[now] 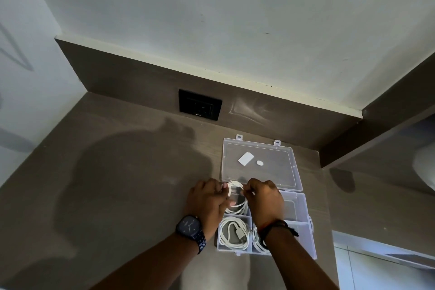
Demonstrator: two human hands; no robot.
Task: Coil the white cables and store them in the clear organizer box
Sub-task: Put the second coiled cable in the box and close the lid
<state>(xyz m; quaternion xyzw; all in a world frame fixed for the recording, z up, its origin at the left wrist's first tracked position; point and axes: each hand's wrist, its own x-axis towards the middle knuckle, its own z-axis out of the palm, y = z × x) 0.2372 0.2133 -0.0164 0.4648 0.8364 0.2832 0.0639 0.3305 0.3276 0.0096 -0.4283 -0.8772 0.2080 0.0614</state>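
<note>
The clear organizer box [303, 226] lies open on the brown counter, its lid [270, 165] folded flat toward the wall. My left hand [207, 200] and my right hand [264, 200] both pinch a coiled white cable [235, 187] over the box's far-left compartment. The coil's lower loops rest in that compartment, between my hands. A second coiled white cable [231, 234] with its plug lies in the near-left compartment. A third white coil [257, 242] shows partly under my right wrist in the near-middle compartment.
A white card [245, 158] and a small white disc [259, 162] show on the open lid. A black wall socket [200, 104] sits in the brown backsplash behind. A brown side panel [376, 125] rises to the right of the box.
</note>
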